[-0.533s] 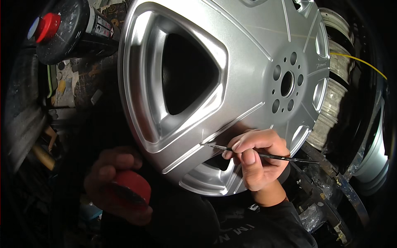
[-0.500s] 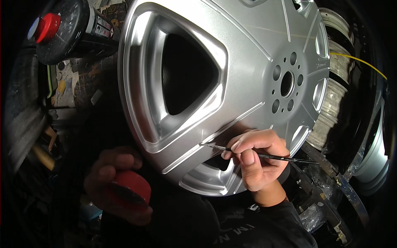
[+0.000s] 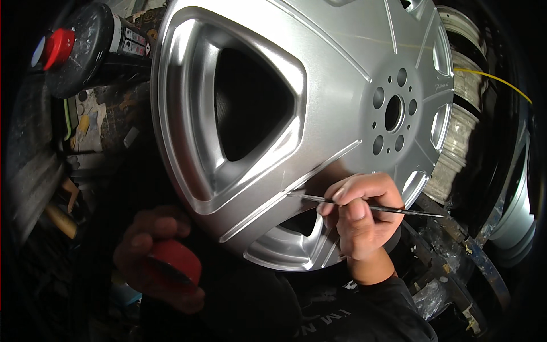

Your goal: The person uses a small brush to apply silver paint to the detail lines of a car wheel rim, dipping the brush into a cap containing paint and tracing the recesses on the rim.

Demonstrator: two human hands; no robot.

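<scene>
A large silver alloy wheel with raised spoke lines and a center hub fills the upper middle. My right hand is closed on a thin dark paintbrush, whose tip rests at a raised line on the lower spoke, just left of my fingers. My left hand, dimly lit below the wheel's lower left edge, has its fingers round a small red round cap or pot with a dark top or inside.
A dark canister with a red cap lies at the upper left among cluttered debris. Stacked used rims stand at the right, with a yellow hose, a pale rim and a metal frame at the lower right.
My right hand with the brush has moved slightly right and up along the raised line. The left hand has shifted a little left, and the whole view has shifted slightly.
</scene>
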